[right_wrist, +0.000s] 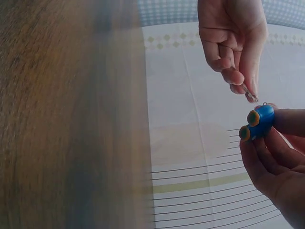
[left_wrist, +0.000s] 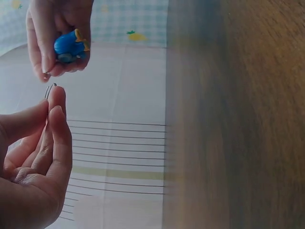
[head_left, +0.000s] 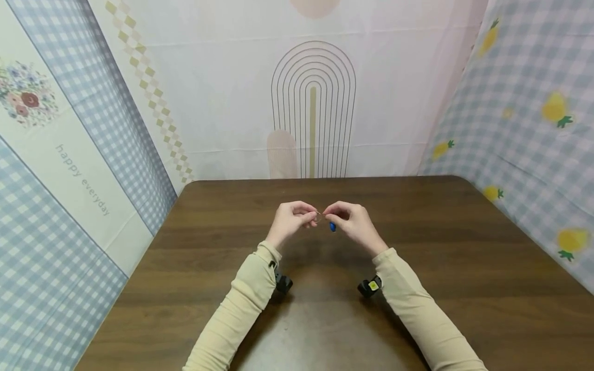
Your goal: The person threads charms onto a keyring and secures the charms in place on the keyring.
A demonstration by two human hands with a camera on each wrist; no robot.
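Observation:
Above the wooden table, both hands meet close together in the head view. Thumb and fingers of my left hand (head_left: 289, 222) pinch a thin metal split ring (left_wrist: 55, 85), part of which sticks out past the fingertips. My right hand (head_left: 355, 222) holds a small blue charm (right_wrist: 261, 120) between thumb and fingers. Two rounded parts of the charm end in orange-yellow rims, and a tiny metal loop (right_wrist: 265, 103) stands at its top. Ring and loop are a short way apart in the right wrist view. From the head, only a bit of the charm shows below the right fingers.
The brown wooden table (head_left: 320, 319) spreads under both forearms. A dark wrist camera (head_left: 283, 283) sits on the left wrist and another camera (head_left: 368, 286) on the right. Behind the table hangs a pale printed cloth (head_left: 223, 103), with checked cloths (head_left: 524, 129) at the sides.

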